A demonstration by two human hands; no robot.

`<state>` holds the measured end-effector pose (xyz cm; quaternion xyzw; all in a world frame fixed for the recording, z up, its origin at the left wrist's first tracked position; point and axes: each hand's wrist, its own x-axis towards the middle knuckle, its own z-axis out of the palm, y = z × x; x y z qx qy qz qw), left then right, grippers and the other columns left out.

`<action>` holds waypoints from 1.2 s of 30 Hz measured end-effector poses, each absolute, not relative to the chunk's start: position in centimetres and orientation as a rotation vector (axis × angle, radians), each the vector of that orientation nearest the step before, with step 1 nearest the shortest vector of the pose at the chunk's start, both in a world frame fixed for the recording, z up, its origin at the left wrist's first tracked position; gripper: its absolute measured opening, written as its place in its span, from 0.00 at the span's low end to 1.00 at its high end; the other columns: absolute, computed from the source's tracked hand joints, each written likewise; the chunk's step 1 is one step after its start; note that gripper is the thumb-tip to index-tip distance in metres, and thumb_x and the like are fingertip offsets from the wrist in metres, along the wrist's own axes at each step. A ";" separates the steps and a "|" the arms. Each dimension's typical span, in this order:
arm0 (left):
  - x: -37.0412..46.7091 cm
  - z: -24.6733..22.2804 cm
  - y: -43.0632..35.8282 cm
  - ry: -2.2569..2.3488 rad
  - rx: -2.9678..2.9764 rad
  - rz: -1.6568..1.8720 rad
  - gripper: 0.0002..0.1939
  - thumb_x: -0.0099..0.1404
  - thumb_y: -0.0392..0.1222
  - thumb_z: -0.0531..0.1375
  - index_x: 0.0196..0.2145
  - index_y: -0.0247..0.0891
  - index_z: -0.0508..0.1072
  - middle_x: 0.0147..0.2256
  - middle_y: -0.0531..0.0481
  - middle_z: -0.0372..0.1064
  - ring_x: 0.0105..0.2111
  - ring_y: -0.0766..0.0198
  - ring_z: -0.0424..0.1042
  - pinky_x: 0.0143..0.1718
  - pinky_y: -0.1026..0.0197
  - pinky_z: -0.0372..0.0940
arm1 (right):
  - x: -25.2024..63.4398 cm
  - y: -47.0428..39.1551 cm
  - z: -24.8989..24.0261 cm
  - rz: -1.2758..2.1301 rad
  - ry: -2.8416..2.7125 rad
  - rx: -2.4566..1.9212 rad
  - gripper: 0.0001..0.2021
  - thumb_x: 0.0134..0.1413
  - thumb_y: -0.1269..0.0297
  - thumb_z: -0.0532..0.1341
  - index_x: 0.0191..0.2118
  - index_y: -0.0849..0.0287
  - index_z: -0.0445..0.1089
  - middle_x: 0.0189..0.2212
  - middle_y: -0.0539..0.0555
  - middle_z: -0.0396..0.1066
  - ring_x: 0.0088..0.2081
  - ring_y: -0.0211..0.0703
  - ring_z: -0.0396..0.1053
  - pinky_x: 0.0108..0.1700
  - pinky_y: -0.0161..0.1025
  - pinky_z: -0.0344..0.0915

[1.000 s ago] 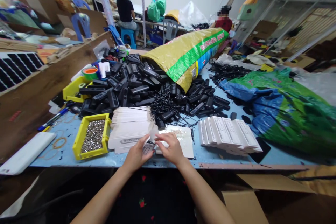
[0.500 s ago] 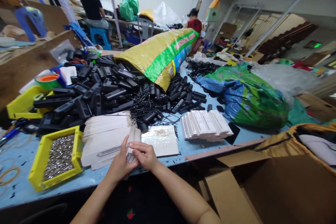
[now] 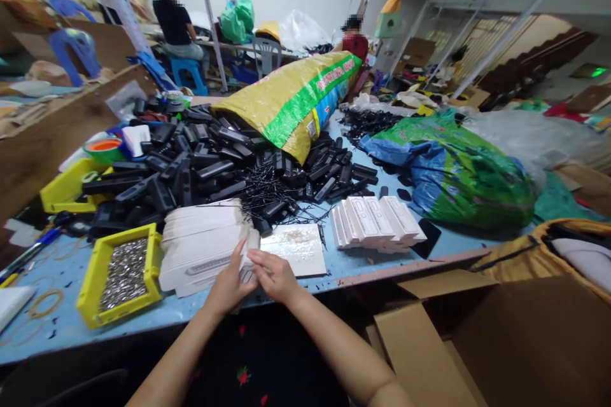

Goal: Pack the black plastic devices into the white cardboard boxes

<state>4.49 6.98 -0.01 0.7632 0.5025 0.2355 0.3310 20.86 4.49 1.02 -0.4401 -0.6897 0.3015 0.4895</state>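
Observation:
Both hands are together at the table's front edge, around a white printed card piece (image 3: 247, 274) that is mostly hidden by the fingers. My left hand (image 3: 231, 284) grips it from the left, thumb side up. From the right, my right hand (image 3: 275, 275) presses its fingers on the same piece. Just behind and left of them lies a fanned stack of flat white printed cards (image 3: 193, 245). A white board (image 3: 305, 261) with a glossy, speckled top lies behind my right hand. Further right, white printed card bundles (image 3: 370, 222) lean against each other.
A yellow bin (image 3: 86, 296) of small shiny metal parts stands left. Behind the cards spreads a heap of black plastic cases (image 3: 210, 172) under a yellow-green sack (image 3: 291, 102). At right are a green-blue bag (image 3: 458, 172) and an open cardboard box (image 3: 515, 343). People sit further back.
The view has shifted slightly, so most things on the left appear further right. Both hands stay together on the card piece, with only a small shift of the fingers.

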 end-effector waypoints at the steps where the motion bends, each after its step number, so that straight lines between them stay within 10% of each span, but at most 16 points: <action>1: 4.5 0.0 7.0 1.292 2.003 0.629 0.44 0.56 0.44 0.58 0.65 0.39 0.39 0.54 0.38 0.63 0.43 0.51 0.73 0.44 0.52 0.67 | 20.8 4.3 0.8 0.702 -1.708 -1.038 0.17 0.57 0.63 0.57 0.52 0.53 0.68 0.52 0.53 0.67 0.55 0.43 0.64 0.59 0.45 0.59; 9: 5.2 0.8 5.1 1.295 1.559 0.891 0.34 0.67 0.52 0.47 0.64 0.37 0.39 0.59 0.35 0.54 0.55 0.54 0.63 0.53 0.48 0.61 | 20.2 1.6 0.3 0.787 -1.752 -1.252 0.54 0.38 0.64 0.68 0.67 0.56 0.33 0.65 0.62 0.42 0.64 0.51 0.45 0.61 0.49 0.54; 15: -5.9 3.3 8.4 1.719 1.688 1.333 0.30 0.60 0.54 0.55 0.55 0.39 0.52 0.51 0.42 0.60 0.48 0.54 0.66 0.47 0.46 0.66 | 33.4 4.4 6.1 0.250 -1.604 -1.970 0.41 0.41 0.64 0.62 0.63 0.67 0.49 0.66 0.64 0.36 0.66 0.59 0.37 0.64 0.57 0.40; 20: -15.0 1.7 11.3 2.157 1.972 0.510 0.14 0.61 0.46 0.49 0.40 0.36 0.64 0.39 0.46 0.67 0.42 0.53 0.68 0.49 0.46 0.63 | 39.8 5.9 7.3 -0.055 -1.451 -2.552 0.34 0.49 0.63 0.56 0.61 0.76 0.52 0.63 0.72 0.43 0.64 0.65 0.39 0.61 0.65 0.35; 29: -14.1 2.5 10.8 2.079 2.078 0.037 0.17 0.62 0.44 0.46 0.32 0.36 0.72 0.37 0.43 0.72 0.39 0.54 0.71 0.41 0.58 0.62 | 27.1 15.0 3.0 0.006 -2.014 -1.578 0.20 0.49 0.80 0.53 0.46 0.56 0.72 0.48 0.59 0.64 0.53 0.48 0.58 0.55 0.46 0.55; 36: -14.8 2.9 9.3 2.093 1.939 0.543 0.18 0.56 0.53 0.52 0.29 0.38 0.74 0.37 0.44 0.74 0.40 0.51 0.71 0.43 0.55 0.63 | 28.1 15.6 1.1 0.479 -1.431 -1.224 0.15 0.54 0.60 0.58 0.48 0.56 0.64 0.50 0.58 0.65 0.53 0.47 0.61 0.56 0.50 0.56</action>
